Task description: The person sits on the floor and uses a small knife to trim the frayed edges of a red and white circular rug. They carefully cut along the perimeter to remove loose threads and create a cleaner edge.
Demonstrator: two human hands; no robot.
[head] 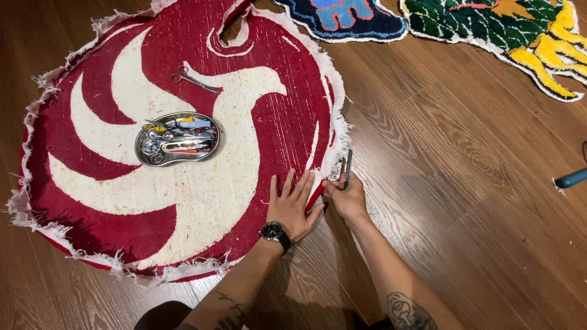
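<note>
A large round red rug [287, 110] with a cream bird design lies back side up on the wooden floor, its edge lined with frayed white backing cloth. My left hand [292, 205], with a black wristwatch, presses flat on the rug near its lower right edge, fingers spread. My right hand [346, 197] sits just beside it at the rim and grips a pair of scissors [347, 169] whose blades point away from me along the frayed cloth.
An oval metal tray [144, 160] of small tools rests on the rug's middle, and loose scissors [193, 78] lie farther up. A blue rug [348, 18] and a green and yellow rug [520, 30] lie at the top. A blue object [572, 178] pokes in at right.
</note>
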